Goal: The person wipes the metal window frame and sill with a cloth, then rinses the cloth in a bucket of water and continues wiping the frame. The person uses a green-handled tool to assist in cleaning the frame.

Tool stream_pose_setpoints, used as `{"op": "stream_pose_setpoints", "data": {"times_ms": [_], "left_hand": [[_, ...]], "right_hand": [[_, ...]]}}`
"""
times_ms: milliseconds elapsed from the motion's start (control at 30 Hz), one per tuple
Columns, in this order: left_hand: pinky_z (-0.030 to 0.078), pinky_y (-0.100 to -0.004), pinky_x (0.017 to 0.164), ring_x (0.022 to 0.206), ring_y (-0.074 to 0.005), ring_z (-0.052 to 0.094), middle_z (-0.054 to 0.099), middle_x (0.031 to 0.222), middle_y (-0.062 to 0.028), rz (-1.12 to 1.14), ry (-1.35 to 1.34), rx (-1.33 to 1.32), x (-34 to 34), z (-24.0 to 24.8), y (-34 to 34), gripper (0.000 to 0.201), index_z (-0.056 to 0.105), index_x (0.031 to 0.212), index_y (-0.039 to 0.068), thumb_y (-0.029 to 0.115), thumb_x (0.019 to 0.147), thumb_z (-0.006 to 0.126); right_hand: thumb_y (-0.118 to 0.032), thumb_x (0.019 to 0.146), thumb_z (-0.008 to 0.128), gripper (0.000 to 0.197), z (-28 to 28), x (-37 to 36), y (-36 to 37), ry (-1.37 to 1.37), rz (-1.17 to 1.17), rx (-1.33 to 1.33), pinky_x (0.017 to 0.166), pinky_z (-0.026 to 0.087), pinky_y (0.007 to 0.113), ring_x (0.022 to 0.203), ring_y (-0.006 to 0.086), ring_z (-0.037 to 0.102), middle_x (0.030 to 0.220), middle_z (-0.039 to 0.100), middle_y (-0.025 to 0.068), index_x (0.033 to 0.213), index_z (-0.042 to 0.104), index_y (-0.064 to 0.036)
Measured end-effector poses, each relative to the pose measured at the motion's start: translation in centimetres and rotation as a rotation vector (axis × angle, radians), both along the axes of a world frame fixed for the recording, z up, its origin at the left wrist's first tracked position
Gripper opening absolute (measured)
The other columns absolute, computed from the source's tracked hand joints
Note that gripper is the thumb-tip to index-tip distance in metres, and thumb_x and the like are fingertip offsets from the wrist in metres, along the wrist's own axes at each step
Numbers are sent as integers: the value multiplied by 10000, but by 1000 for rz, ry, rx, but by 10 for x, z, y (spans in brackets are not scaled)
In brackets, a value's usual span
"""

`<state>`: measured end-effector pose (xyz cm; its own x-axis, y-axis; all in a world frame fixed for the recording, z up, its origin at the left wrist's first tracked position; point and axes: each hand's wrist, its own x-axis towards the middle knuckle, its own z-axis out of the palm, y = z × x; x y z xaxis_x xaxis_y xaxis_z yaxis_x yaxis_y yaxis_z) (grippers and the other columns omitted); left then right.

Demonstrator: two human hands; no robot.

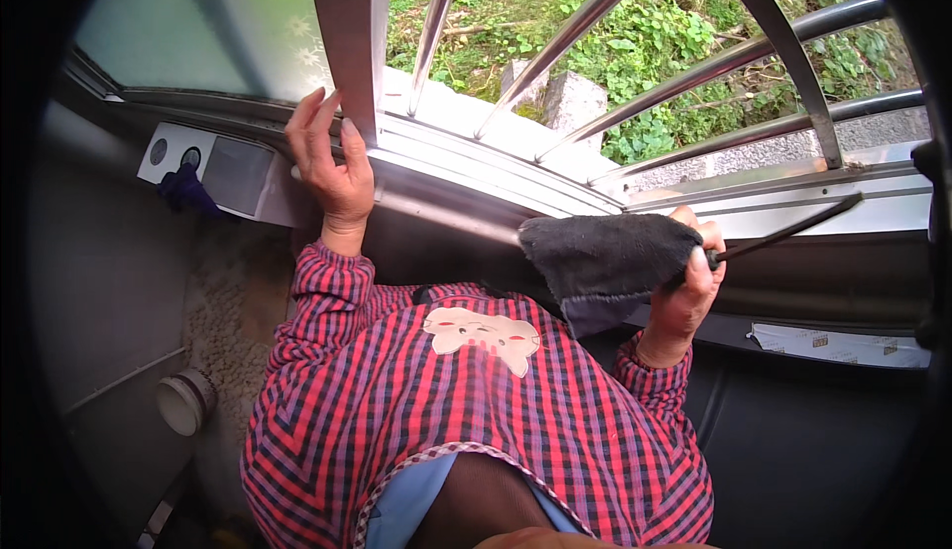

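My left hand (332,162) is raised at the lower corner of the sliding window sash (349,43), fingers apart and fingertips at the frame's edge. It holds nothing that I can see. My right hand (692,286) is closed around a black cloth (613,254), which hangs out to the left in front of the sill. From the same fist a thin, dark, rod-like tool (793,229) sticks out to the right; its kind is not clear. Below the open part of the window runs the white window track (496,184).
Curved metal bars (595,38) stand outside the opening, with plants beyond. At left are a white box (238,177) with a dark purple cloth (186,192) on it, and a white cup-like container (185,402) lower down. A printed white strip (838,346) lies at right.
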<state>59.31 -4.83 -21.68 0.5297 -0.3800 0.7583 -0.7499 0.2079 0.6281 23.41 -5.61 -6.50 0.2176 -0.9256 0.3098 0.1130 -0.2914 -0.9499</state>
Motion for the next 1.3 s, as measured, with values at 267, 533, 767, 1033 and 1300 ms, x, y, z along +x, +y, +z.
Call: {"op": "stream_pose_setpoints", "data": {"times_ms": [267,533,767,1033,1300], "left_hand": [[475,-387,1057,1186,-273,632,671,1252,-155,-868,314,185,-54,62,42,577,638,1347,-14,464,1024,656],[537,-392,872,978,-344,692,689,1037,-154,-1045,349,384,-47,65,80,323,673,1172,5,168,914,779],[512,-363,738,831,-278,682,670,888,-125,-565,272,343,2,63,89,127,728,968,5,43,858,779],[536,-453,691,821,-362,686,686,888,-139,52,-85,403,105,60,40,139,729,962,64,108,837,769],[498,-352,644,660,-207,625,662,729,-123,-112,227,513,110,39,31,255,719,961,-24,158,794,783]], "right_hand": [[-279,957,601,285,0,39,-11,-20,308,158,699,476,340,738,194,564,809,650,165,809,515,-51],[-14,899,687,69,1,120,-26,786,551,-352,575,499,339,579,244,640,718,637,124,947,638,-24],[-93,897,808,203,-15,163,-18,854,291,-626,602,536,399,662,328,698,779,687,162,1041,672,-48],[-44,876,730,491,-25,238,-9,745,231,-810,744,599,408,982,323,721,1271,666,100,1347,612,-114],[-21,1033,540,444,-36,166,18,643,650,-151,790,524,337,843,258,664,1098,707,140,1470,466,-13]]}}
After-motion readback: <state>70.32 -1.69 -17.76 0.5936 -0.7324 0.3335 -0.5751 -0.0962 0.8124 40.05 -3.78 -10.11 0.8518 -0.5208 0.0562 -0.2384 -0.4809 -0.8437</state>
